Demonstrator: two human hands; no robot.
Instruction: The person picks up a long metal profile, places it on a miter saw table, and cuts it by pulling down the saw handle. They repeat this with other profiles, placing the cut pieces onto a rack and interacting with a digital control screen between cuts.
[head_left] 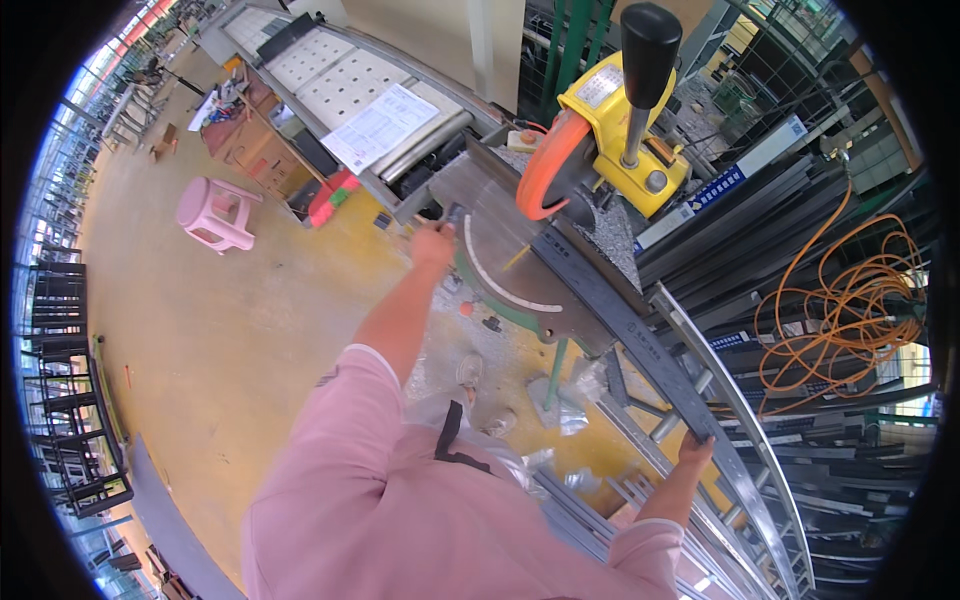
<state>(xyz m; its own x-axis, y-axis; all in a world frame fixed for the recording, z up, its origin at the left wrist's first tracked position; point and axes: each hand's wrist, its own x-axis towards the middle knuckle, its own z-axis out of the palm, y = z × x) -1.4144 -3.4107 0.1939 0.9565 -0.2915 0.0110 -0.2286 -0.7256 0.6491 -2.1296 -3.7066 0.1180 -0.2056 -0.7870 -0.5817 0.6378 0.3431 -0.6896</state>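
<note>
A miter saw with a yellow body and an orange blade guard stands at the upper right, its black-knobbed handle pointing up. Across the saw's table lies a long dark grey metal profile, running down to the right over a roller stand. My right hand is closed round the profile's near edge, well away from the blade. At the left edge of the saw table my left hand is closed by a small dark fitting; what its fingers hold is hidden.
A pink stool stands on the floor at left. Printed sheets lie on the perforated conveyor behind. The roller rack borders the profile. At right are stacked dark profiles and a coiled orange hose.
</note>
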